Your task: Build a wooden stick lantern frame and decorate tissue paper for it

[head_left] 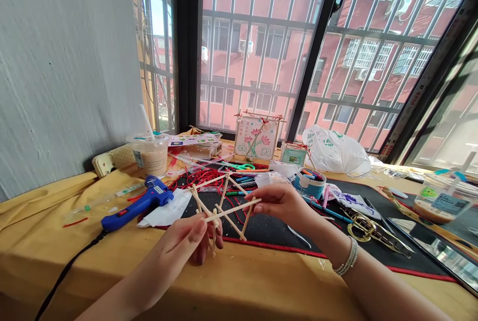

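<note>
Above the black mat (269,231), the person's left hand (182,246) curls closed around the lower joints of a frame of thin wooden sticks (233,210). Its longest stick runs sideways to the right hand (278,204), which pinches that end between thumb and fingers. A blue glue gun (136,201) lies off to the left.

We hold a crossed frame of pale wooden sticks (233,210) between our left hand (182,246) and right hand (280,204), above a black mat with a red border (269,231). A blue hot-glue gun (138,204) lies far left on yellow cloth (74,261), near tangled red cord (201,179).
</note>
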Demonstrator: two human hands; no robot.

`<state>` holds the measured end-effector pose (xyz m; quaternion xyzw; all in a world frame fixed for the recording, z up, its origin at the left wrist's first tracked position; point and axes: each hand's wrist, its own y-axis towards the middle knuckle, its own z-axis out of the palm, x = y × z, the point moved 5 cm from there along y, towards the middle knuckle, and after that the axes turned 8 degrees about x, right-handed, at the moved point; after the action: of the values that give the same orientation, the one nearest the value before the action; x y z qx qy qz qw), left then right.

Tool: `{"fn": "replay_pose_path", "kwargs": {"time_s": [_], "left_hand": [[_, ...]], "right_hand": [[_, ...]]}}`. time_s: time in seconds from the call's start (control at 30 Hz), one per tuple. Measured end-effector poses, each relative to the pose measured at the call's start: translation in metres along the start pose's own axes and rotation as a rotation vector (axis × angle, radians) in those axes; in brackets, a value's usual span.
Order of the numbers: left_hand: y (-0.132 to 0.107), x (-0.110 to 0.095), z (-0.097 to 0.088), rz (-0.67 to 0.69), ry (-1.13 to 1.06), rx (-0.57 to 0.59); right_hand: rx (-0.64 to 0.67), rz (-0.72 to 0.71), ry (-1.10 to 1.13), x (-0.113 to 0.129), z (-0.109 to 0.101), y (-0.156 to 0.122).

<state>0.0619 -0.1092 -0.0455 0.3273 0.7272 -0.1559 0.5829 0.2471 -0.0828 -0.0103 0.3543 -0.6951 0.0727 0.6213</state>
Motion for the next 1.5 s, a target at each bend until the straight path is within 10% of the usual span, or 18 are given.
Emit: {"fn": "replay_pose_path", "kwargs": {"time_s": [0.37, 1.5], "left_hand": [[-0.002, 0.000, 0.000, -0.004, 0.015, -0.018], [-0.004, -0.001, 0.000, 0.000, 0.037, 0.065]], "right_hand": [[0.069, -0.086, -0.315, 0.017, 0.000, -0.003], [0.009, 0.060, 0.104, -0.008, -0.001, -0.003]]}}
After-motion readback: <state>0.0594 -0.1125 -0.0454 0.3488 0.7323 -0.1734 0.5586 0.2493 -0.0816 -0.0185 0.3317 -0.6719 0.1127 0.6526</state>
